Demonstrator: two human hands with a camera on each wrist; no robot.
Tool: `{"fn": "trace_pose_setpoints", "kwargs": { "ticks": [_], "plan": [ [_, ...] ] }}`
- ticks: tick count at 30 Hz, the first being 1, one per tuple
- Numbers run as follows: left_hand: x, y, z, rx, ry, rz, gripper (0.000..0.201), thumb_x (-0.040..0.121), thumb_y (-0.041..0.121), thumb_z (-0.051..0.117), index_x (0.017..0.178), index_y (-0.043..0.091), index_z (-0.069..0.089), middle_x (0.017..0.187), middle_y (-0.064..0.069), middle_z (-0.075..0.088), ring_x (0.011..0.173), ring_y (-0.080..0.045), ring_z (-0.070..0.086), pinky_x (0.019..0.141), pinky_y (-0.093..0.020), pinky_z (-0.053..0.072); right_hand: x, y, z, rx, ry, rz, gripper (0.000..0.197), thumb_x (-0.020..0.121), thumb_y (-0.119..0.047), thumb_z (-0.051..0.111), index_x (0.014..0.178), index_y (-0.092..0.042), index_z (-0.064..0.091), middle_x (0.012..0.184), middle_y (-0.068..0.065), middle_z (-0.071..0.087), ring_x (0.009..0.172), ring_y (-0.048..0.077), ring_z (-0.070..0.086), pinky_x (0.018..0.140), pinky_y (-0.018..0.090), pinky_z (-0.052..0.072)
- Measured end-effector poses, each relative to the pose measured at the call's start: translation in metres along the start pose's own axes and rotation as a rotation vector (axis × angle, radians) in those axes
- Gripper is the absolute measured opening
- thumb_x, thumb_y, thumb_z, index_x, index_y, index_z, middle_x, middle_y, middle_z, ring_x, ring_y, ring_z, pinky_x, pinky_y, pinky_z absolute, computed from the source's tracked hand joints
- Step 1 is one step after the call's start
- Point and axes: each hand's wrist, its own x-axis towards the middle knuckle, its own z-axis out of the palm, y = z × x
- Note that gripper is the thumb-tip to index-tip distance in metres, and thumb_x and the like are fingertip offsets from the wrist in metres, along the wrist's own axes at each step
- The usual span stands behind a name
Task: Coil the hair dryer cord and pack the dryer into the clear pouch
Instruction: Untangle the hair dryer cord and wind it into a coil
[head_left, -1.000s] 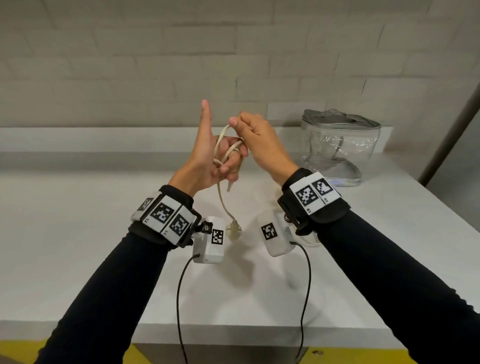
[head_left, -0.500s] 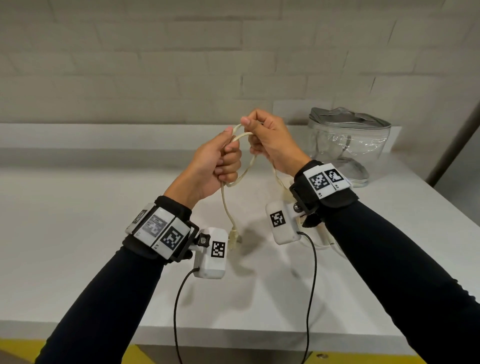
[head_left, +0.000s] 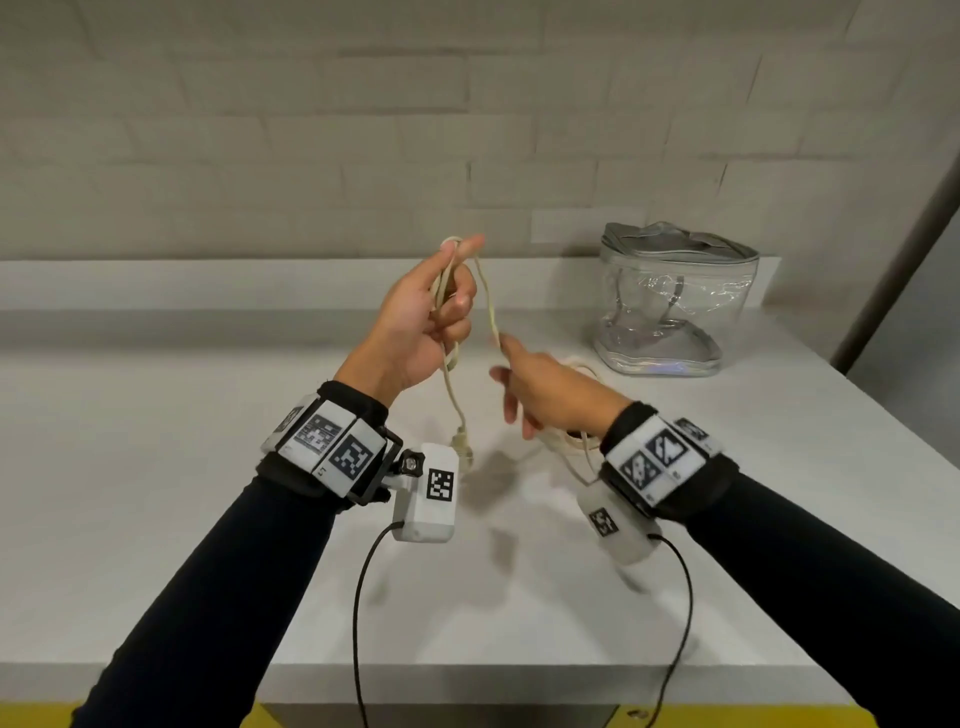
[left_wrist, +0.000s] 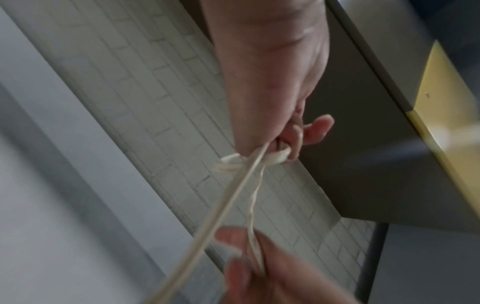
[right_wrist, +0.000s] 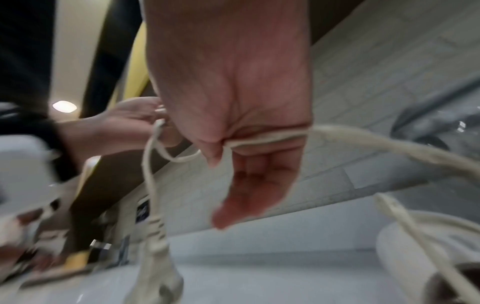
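- A person's left hand (head_left: 423, 317), raised above the white desk (head_left: 156, 467), clenches gathered loops of the cream hair dryer cord (head_left: 491, 312), its plug (head_left: 461, 447) dangling.
- The right hand (head_left: 550, 395) pinches the cord lower down, apparently feeding slack for another loop.
- The dryer body is largely hidden behind the right wrist.
- The clear plastic pouch with grey zip top (head_left: 675, 301) waits near the wall.

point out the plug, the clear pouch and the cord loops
plug (head_left: 462, 446), head view, its body hanging
clear pouch (head_left: 675, 299), head view, transparent front wall
cord loops (head_left: 441, 291), head view, strands in the left hand
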Motion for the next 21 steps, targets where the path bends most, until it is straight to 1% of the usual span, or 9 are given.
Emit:
{"fn": "trace_pose_setpoints", "kwargs": {
  "ticks": [2,5,7,9,12,15,16,19,21],
  "plan": [
    [0.002,-0.002,-0.001,-0.019,0.053,0.026,0.034,0.099,0.029,0.032,0.122,0.012,0.05,0.051,0.008,0.058,0.03,-0.004,0.028,0.034,-0.013,0.02,-0.015,0.01,0.007,-0.592,-0.056,-0.065,0.05,0.099,-0.025,0.027,0.144,-0.011,0.009,0.105,0.018,0.061,0.083,0.036,0.063,0.065,0.038,0.044],
    [0.005,-0.006,0.002,-0.059,0.099,0.035,0.029,0.099,0.029,0.034,0.105,0.011,0.056,0.092,0.003,0.073,0.044,-0.004,0.053,0.039,-0.012,0.037,-0.032,0.006,0.018,-0.869,-0.058,-0.205,0.05,0.096,-0.008,0.03,0.142,-0.005,0.01,0.111,0.019,0.059,0.085,0.037,0.061,0.06,0.038,0.039],
    [0.005,-0.011,0.005,-0.057,0.072,0.033,0.027,0.1,0.028,0.032,0.112,0.01,0.048,0.109,0.002,0.069,0.065,-0.012,0.069,0.053,-0.022,0.054,-0.036,-0.006,0.012,-0.809,-0.048,-0.332,0.045,0.092,0.0,0.033,0.136,-0.005,0.026,0.112,0.015,0.059,0.084,0.034,0.062,0.061,0.038,0.045],
    [0.004,-0.015,0.007,-0.005,0.025,0.033,0.013,0.101,0.024,0.029,0.106,0.019,0.039,0.105,0.001,0.069,0.074,-0.018,0.072,0.066,-0.037,0.058,-0.034,-0.016,-0.004,-0.654,-0.006,-0.404,0.033,0.091,-0.002,0.039,0.122,-0.009,0.047,0.108,0.009,0.061,0.088,0.028,0.061,0.072,0.04,0.051],
    [0.002,-0.02,0.007,0.14,0.025,-0.014,0.016,0.1,0.021,0.03,0.108,0.028,0.042,0.083,-0.002,0.069,0.054,-0.014,0.067,0.054,-0.032,0.052,-0.021,-0.018,-0.032,-0.335,0.175,-0.468,0.011,0.088,-0.01,0.054,0.09,-0.005,0.064,0.078,-0.01,0.057,0.08,0.014,0.062,0.074,0.038,0.051],
    [0.0,-0.022,0.004,0.359,0.037,0.0,0.021,0.099,0.015,0.034,0.106,0.011,0.053,0.062,-0.005,0.059,0.039,-0.014,0.056,0.051,-0.029,0.041,-0.011,-0.019,-0.052,-0.047,0.338,-0.466,0.008,0.081,-0.012,0.066,0.078,-0.005,0.065,0.07,-0.009,0.062,0.066,-0.005,0.059,0.064,0.016,0.045],
    [-0.001,-0.023,0.004,0.425,0.014,0.012,0.024,0.098,0.015,0.033,0.094,0.008,0.055,0.053,-0.004,0.058,0.036,-0.014,0.051,0.048,-0.027,0.039,-0.009,-0.021,-0.055,0.009,0.357,-0.47,0.008,0.078,-0.013,0.07,0.077,-0.007,0.065,0.071,-0.004,0.065,0.065,-0.003,0.059,0.064,0.016,0.047],
    [-0.008,-0.024,0.011,0.522,-0.038,0.026,0.044,0.099,0.03,0.025,0.069,0.012,0.051,0.045,-0.001,0.043,0.031,-0.007,0.028,0.033,-0.017,0.023,0.0,-0.027,-0.055,0.165,0.343,-0.506,0.015,0.075,-0.01,0.073,0.076,-0.015,0.059,0.072,0.011,0.067,0.062,0.017,0.062,0.065,0.036,0.051],
    [-0.011,-0.024,0.017,0.433,-0.044,-0.015,0.057,0.097,0.049,0.019,0.059,0.016,0.046,0.052,-0.002,0.032,0.031,-0.003,0.018,0.033,-0.015,0.012,0.008,-0.028,-0.051,0.247,0.367,-0.505,0.019,0.075,-0.01,0.071,0.08,-0.018,0.055,0.071,0.004,0.059,0.061,0.013,0.055,0.06,0.032,0.046]
  ]
}}
